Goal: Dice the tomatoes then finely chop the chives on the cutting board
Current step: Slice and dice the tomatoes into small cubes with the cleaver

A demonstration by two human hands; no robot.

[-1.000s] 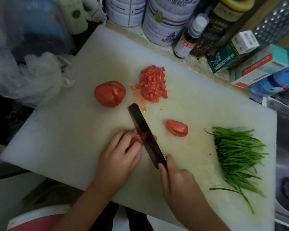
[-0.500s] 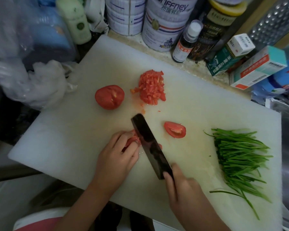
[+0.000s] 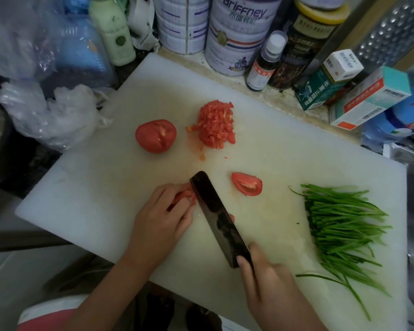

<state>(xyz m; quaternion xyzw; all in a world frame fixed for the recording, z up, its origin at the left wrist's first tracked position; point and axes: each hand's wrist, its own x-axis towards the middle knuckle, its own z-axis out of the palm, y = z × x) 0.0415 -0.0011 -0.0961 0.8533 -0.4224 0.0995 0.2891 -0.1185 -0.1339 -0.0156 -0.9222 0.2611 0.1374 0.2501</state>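
Board [image 3: 101, 192]: knife [image 3: 216, 218] (unmoved) at tomato [image 3: 185, 195]

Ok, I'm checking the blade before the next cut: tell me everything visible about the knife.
The knife has a broad, dark, mottled blade with a rounded tip. It runs diagonally over the cutting board, tip away from the person, right beside the tomato piece under the left hand. The right hand grips its hidden handle.
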